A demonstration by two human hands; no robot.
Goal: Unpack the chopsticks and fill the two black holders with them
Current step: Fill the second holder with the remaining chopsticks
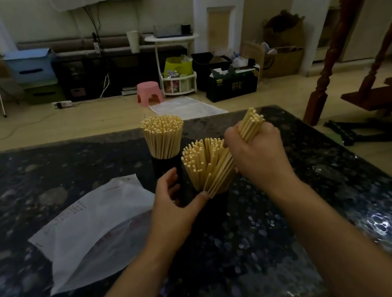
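Toward the far edge of the dark, speckled stone surface (328, 204), we see two black cylindrical holders standing close together. The far holder (166, 165) is packed tight with pale wooden chopsticks (163, 135), thin straight sticks with blunt ends that rise upright in a dense round cluster. The near holder (216, 208) sits just in front and to the right of it, and its own chopsticks (201, 164) fan out loosely, leaning to several sides.

Our left hand (173, 204) is half open, the fingers curved around the near holder's left side, the thumb lying against the lower part of the fanned sticks. Our right hand (258, 153) is closed around a tilted bundle of chopsticks (250, 123), the upper ends sticking out beyond the fist toward the far right, the lower ends slanting down into the near holder among the sticks already there.

Toward the left edge of the surface lies a crumpled plastic wrapper (95, 232), translucent white with faint reddish print, flat and wrinkled, near the left hand but apart from the holders. The polished stone shows glossy flecks and a bright reflection near its right edge.
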